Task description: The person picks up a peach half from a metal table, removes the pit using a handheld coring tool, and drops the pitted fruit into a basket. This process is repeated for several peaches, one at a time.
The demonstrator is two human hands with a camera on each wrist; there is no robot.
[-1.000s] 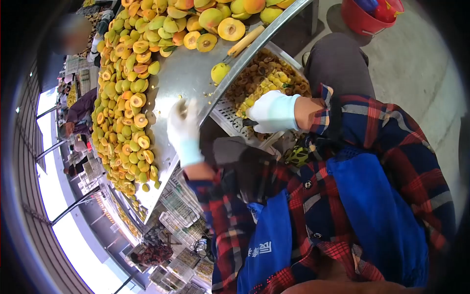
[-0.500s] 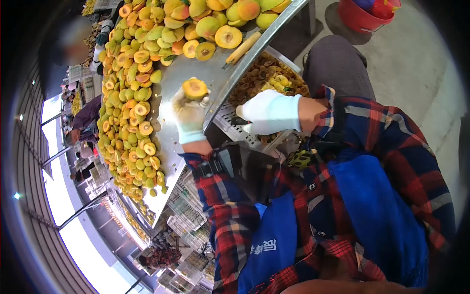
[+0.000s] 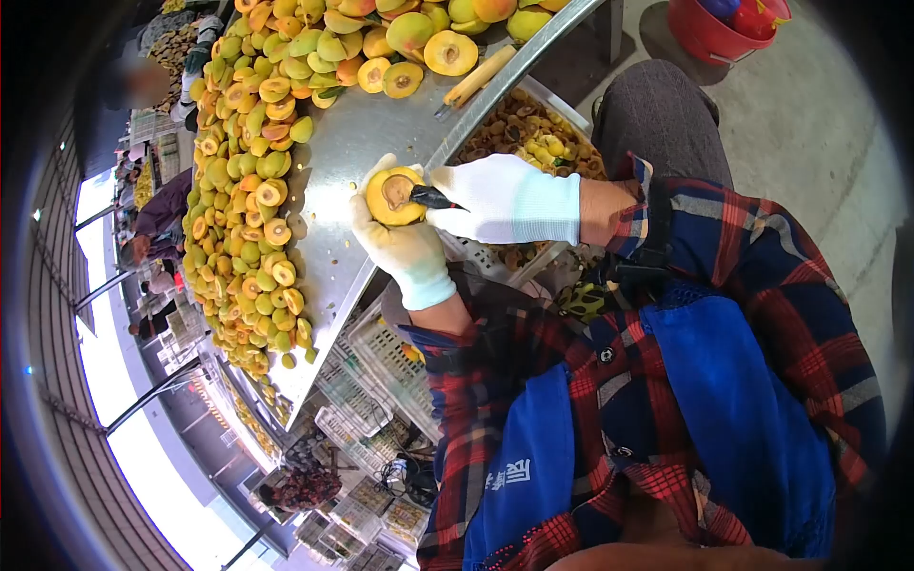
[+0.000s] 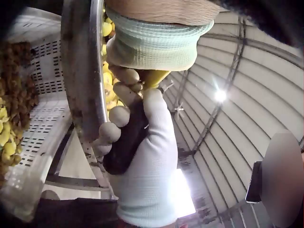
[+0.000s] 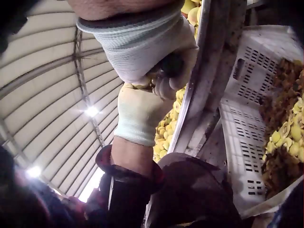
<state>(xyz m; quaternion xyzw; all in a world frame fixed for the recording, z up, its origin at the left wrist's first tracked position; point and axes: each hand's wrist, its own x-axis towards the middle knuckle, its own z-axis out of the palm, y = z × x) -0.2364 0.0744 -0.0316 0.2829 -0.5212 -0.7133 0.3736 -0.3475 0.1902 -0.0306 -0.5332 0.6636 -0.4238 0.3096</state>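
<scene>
My gloved left hand [image 3: 407,255] holds a yellow peach half [image 3: 381,207] cut face up above the metal table, with a brown pit area at its centre. In my gloved right hand [image 3: 495,198] is a black-handled tool [image 3: 435,197], its end at that brown centre. The left wrist view shows the right fingers curled round the thick dark handle [image 4: 127,145]; the tool's working end is hidden there. Both hands meet at the fruit in the right wrist view, where the right glove [image 5: 137,52] covers most of it.
Heaps of peach halves [image 3: 252,190] cover the metal table [image 3: 347,143]. A yellow-handled tool [image 3: 481,76] lies by its raised edge. Below that edge, a white perforated crate [image 5: 242,156] holds brown pits and yellow scraps. A red bucket [image 3: 709,38] stands on the floor.
The left hand has picked up the peach half near the table edge and turned it cut face up. The right hand has moved left from over the crate, bringing the tool to the fruit.
</scene>
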